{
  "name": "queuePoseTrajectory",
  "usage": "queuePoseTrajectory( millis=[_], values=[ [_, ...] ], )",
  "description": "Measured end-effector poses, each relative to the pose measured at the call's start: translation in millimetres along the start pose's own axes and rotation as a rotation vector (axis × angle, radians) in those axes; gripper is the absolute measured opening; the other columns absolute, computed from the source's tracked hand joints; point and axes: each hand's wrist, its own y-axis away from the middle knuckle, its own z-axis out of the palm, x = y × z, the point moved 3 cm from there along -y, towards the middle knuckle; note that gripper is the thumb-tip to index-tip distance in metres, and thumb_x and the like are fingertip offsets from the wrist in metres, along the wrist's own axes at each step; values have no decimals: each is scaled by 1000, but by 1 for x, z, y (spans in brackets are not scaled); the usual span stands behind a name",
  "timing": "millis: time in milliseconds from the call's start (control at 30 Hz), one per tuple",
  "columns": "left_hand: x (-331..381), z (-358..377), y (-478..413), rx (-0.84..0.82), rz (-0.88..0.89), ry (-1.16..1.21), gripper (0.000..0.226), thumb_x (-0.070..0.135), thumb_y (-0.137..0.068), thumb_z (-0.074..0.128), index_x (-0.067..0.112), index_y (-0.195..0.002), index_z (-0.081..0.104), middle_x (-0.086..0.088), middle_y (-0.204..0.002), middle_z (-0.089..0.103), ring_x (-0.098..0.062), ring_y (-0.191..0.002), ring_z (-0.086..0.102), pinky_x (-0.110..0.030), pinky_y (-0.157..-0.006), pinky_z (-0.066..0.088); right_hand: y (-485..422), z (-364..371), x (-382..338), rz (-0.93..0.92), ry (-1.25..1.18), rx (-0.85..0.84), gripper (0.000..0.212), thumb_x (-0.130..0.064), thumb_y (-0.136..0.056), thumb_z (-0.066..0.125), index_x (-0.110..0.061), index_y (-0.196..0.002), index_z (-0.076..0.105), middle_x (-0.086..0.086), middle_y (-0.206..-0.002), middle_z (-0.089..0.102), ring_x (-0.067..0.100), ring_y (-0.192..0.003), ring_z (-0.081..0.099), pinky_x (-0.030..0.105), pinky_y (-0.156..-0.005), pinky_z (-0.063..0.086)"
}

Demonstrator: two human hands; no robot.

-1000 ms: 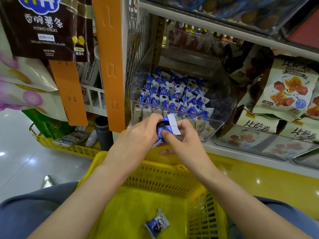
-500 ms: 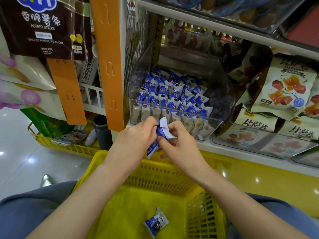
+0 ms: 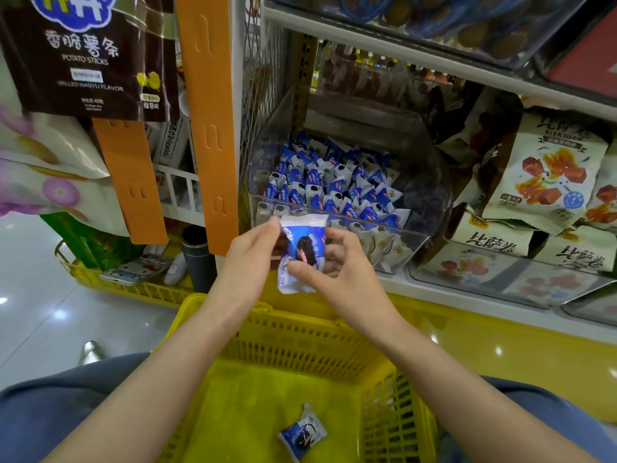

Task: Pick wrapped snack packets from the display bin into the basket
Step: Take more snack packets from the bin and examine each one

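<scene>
Both forearms reach forward over the yellow basket [image 3: 300, 342], meeting just in front of the clear display bin [image 3: 430, 195]. The left hand [image 3: 248, 262] pinches the upper left edge of a blue-and-white snack packet [image 3: 302, 248] between thumb and fingertips, a narrow grip closed on the wrapper. The right hand [image 3: 337, 265] holds the same packet from the other side, its thumb pressed across the lower front and its fingers curled behind. The packet stands roughly upright between the two grips, printed face toward the camera.

Just beyond the grips, the bin holds a heap of matching blue-and-white packets [image 3: 334, 188], with paler wrapped ones along its front wall. Below the grips, on the basket's floor, lies one loose packet [image 3: 302, 436], tilted, well apart from the held one. Right of the grips, bagged snacks [image 3: 547, 172] fill the shelf.
</scene>
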Motion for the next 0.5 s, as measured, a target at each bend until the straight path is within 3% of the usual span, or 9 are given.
queuePoseTrajectory(
  millis=[67, 167, 233, 300, 400, 500],
  values=[
    [0, 4, 3, -91, -49, 59, 31, 45, -93, 40, 25, -90, 64, 8, -78, 73, -1, -76, 68, -11, -59, 50, -2, -4, -1, -39, 29, 39, 51, -24, -72, 77, -24, -109, 43, -12, -94, 62, -7, -77, 62, 8, -65, 48],
    [1, 4, 4, -85, 38, 24, 22, 30, -94, 48, 16, -99, 64, 2, -86, 73, -6, -81, 68, -17, -63, 54, -2, -5, -2, -70, 102, 15, 45, -26, -70, 79, -24, -103, 48, -12, -88, 64, -5, -73, 61, 11, -65, 49],
    [2, 0, 3, -38, 80, 11, 17, 22, -95, 48, 16, -91, 64, 9, -74, 70, -1, -70, 65, -16, -60, 52, -1, -3, -3, -90, 106, -17, 36, -27, -75, 74, -22, -103, 51, -10, -89, 64, -3, -73, 58, 15, -67, 49],
    [3, -2, 2, -31, 123, -19, 21, 18, -96, 48, 20, -80, 61, 15, -63, 65, 5, -59, 58, -11, -54, 45, -1, -4, -6, -99, 64, -6, 20, -28, -85, 63, -17, -99, 54, 0, -90, 65, 7, -77, 57, 28, -73, 50],
    [3, 0, 3, -54, 152, -58, 23, 20, -94, 50, 20, -74, 59, 13, -59, 60, 2, -58, 56, -11, -51, 43, -2, -8, -7, -95, 47, 50, 19, -24, -91, 56, -5, -93, 58, 22, -90, 63, 30, -80, 60, 53, -75, 50],
    [1, -1, 2, -58, 142, -65, 25, 24, -94, 51, 20, -71, 59, 12, -58, 59, -2, -61, 57, -12, -51, 44, 0, -8, -10, -197, 157, 63, 18, -23, -90, 58, -5, -91, 59, 20, -83, 63, 37, -80, 59, 55, -72, 48]
  ],
)
